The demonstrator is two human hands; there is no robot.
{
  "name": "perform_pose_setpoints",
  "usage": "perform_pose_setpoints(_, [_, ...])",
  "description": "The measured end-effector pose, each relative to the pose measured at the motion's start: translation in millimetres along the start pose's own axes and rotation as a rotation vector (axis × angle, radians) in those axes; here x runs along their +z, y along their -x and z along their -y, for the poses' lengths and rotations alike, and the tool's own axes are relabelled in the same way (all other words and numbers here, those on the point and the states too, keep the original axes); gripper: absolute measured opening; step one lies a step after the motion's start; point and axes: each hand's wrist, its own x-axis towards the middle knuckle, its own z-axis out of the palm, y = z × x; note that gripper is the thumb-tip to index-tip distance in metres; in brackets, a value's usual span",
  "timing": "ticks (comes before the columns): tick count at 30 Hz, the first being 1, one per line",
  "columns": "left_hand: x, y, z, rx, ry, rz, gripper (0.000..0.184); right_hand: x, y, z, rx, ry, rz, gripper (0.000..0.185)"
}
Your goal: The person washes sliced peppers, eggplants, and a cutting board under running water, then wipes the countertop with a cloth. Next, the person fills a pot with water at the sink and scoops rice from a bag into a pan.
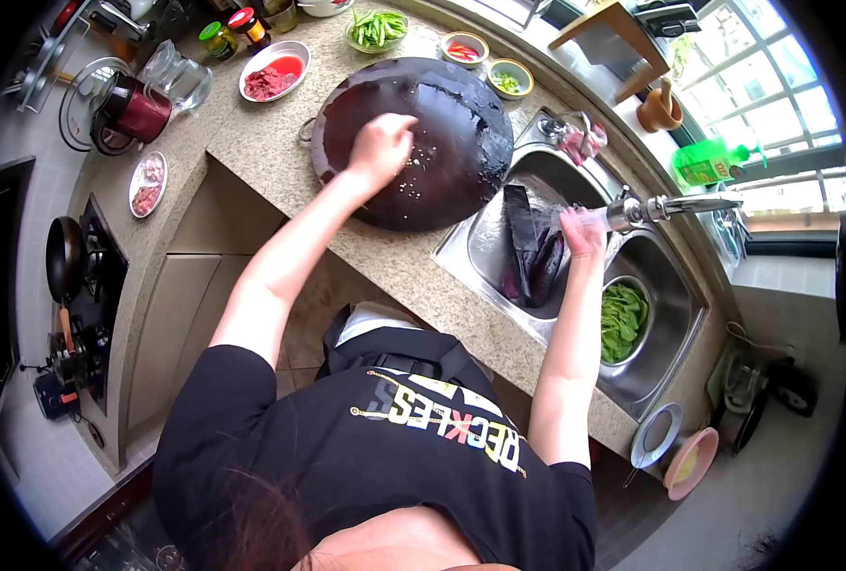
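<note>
My left hand is closed above the large round dark chopping board; what it holds, if anything, is hidden. Small pale bits are scattered on the board beside it. Over the sink, my right hand is at the end of the metal tap, where water and blur obscure its fingers. To its left a black cleaver rests in the left basin, against dark purple eggplants. Whether my right hand grips the tap end is unclear.
Behind the board are bowls of green pieces, red peppers and chopped greens. Meat plates stand left. Leafy greens fill a bowl in the right basin. A green bottle stands by the window.
</note>
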Motion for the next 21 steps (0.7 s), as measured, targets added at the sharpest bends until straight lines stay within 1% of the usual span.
perform_pose_setpoints(1, [-12.1, -1.4, 31.0, 0.000, -0.103, -0.060, 0.020, -6.8, -9.8, -0.1, -0.019, -0.029, -0.006, 0.049])
perform_pose_setpoints(2, [-27.3, -3.2, 48.4, -0.113, -0.116, -0.072, 0.020, -14.1, -17.2, 0.9, -0.020, -0.029, -0.013, 0.049])
perform_pose_setpoints(3, [-34.7, -3.0, 79.1, -0.177, -0.133, -0.057, 0.021, -21.5, -22.9, 2.6, -0.013, -0.029, -0.011, 0.042])
perform_pose_setpoints(4, [-40.9, -2.2, 108.5, -0.117, -0.238, -0.078, 0.022, -26.5, -25.1, 2.4, -0.006, -0.029, -0.010, 0.036])
perform_pose_setpoints(6, [-53.2, -1.0, 139.9, -0.211, -0.357, -0.098, 0.024, -19.7, -7.6, -2.0, 0.030, -0.029, -0.067, 0.033])
perform_pose_setpoints(8, [-57.5, 1.9, 159.6, -0.294, -0.594, -0.036, 0.030, -22.3, -3.5, -3.2, 0.021, 0.091, -0.037, 0.032])
perform_pose_setpoints(10, [-58.4, 2.0, 164.8, -0.584, -0.538, 0.158, 0.040, -18.4, 10.0, -3.3, 0.028, 0.108, -0.032, 0.032])
perform_pose_setpoints(11, [-62.1, 0.8, 174.7, -0.589, -0.392, 0.293, 0.046, -12.0, 17.9, -5.8, 0.019, 0.110, -0.033, 0.032])
perform_pose_setpoints(12, [-58.0, 3.1, 188.1, -0.553, -0.347, 0.247, 0.047, -10.6, 24.9, -4.7, 0.008, 0.110, -0.038, 0.032])
perform_pose_setpoints(14, [-57.4, 0.8, 200.5, -0.597, -0.229, 0.251, 0.050, -20.2, 20.0, -0.6, 0.033, 0.087, 0.022, 0.028])
perform_pose_setpoints(15, [-57.0, 0.2, 200.0, -0.719, -0.013, 0.203, 0.051, -17.8, 23.6, 0.7, 0.037, 0.091, 0.007, 0.027])
perform_pose_setpoints(16, [-57.1, -3.5, 200.2, -0.823, 0.122, 0.241, 0.045, -14.9, 27.3, 0.9, 0.043, 0.096, -0.006, 0.027])
perform_pose_setpoints(18, [-65.1, -6.9, 195.7, -1.017, 0.278, 0.430, 0.040, -10.6, 30.2, 1.3, 0.066, 0.120, -0.018, 0.027])
perform_pose_setpoints(20, [-65.3, 8.5, 174.8, -1.107, 0.432, 0.463, 0.040, -13.1, 24.2, 3.2, 0.072, 0.113, -0.008, 0.028])
perform_pose_setpoints(21, [-69.2, 15.8, 155.0, -1.079, 0.376, 0.527, 0.042, -12.6, 24.8, 4.0, 0.084, 0.147, -0.008, 0.029])
